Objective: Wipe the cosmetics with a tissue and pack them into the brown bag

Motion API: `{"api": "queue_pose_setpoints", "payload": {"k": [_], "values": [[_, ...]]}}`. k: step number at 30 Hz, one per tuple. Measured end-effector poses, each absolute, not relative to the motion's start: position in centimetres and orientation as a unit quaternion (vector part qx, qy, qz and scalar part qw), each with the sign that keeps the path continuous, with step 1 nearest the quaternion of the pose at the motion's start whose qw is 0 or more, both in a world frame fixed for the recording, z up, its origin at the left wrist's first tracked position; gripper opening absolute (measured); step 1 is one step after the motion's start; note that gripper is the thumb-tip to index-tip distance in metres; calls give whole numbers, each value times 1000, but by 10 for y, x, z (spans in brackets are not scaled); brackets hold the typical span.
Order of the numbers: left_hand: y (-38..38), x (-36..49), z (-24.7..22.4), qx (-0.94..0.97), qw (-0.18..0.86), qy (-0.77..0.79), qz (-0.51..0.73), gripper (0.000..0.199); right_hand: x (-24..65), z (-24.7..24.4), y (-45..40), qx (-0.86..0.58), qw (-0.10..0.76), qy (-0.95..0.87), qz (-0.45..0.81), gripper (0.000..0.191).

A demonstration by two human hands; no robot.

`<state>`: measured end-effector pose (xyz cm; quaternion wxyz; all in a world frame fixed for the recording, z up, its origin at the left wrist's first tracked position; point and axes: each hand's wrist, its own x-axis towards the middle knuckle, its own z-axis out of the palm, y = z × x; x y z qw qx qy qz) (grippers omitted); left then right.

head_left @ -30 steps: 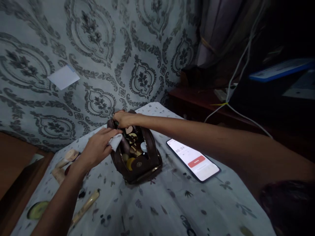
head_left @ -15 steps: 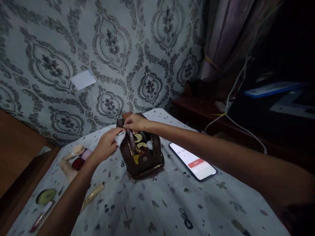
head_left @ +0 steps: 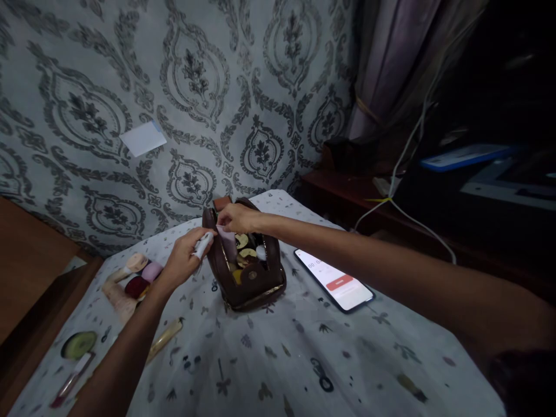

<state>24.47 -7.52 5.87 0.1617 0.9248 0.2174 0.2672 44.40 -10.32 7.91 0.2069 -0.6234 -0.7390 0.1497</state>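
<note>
Showing open brown bag (head_left: 247, 289) mid-frame on patterned cloth (head_left: 243, 370). Lit phone (head_left: 336, 281) at bag's 3–4 o'clock. At bag's 9–10 o'clock, left hand (head_left: 185, 258), clamped on white wad (head_left: 202, 244), now bunched narrower than before. At bag's 11 o'clock, right hand (head_left: 237, 220), fingertips together on pale pink item (head_left: 228, 242), now showing wider inside the opening. Makeup cluster (head_left: 139, 281) at bag's 9 o'clock, same as before.
</note>
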Motion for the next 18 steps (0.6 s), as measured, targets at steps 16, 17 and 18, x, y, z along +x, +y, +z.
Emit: {"api": "queue_pose_setpoints", "payload": {"k": [16,17,18], "values": [[-106,247,92,973,-106,203,23,64,452,74,-103,-558,277,-728,286,23],[-108,246,93,970,-106,217,25,59,452,74,-103,-558,280,-725,292,22],[-109,245,93,967,-102,232,32,53,453,74,-104,-557,283,-722,299,22]]}}
